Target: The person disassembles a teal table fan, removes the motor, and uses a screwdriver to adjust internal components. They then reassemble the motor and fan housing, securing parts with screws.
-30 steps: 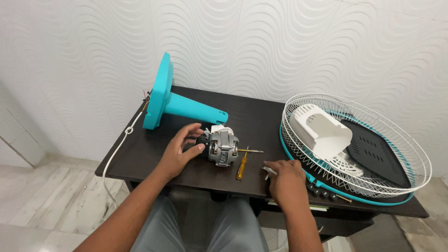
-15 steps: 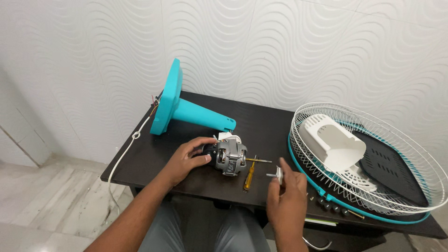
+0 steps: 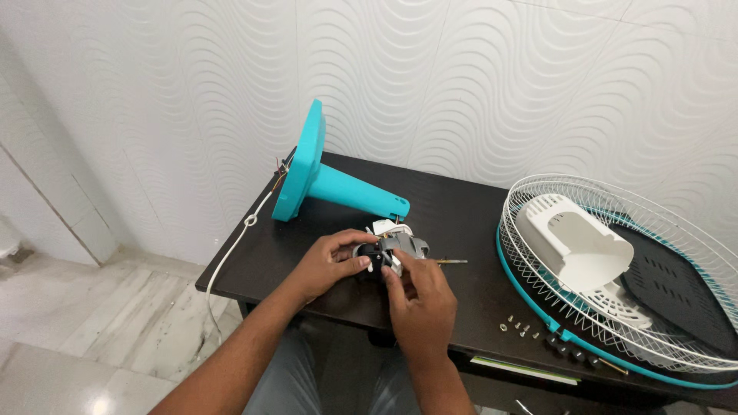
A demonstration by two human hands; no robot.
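Both hands met over the fan motor [image 3: 396, 250], which sat near the front edge of the dark table [image 3: 453, 207]. The left hand [image 3: 327, 265] was closed around its dark rear end, while the right hand [image 3: 419, 300] pinched at its near side with fingertips. Loose screws [image 3: 521, 328] lay close to the edge beside the wire fan guard [image 3: 615, 277]; a careless sleeve could probably knock them off.
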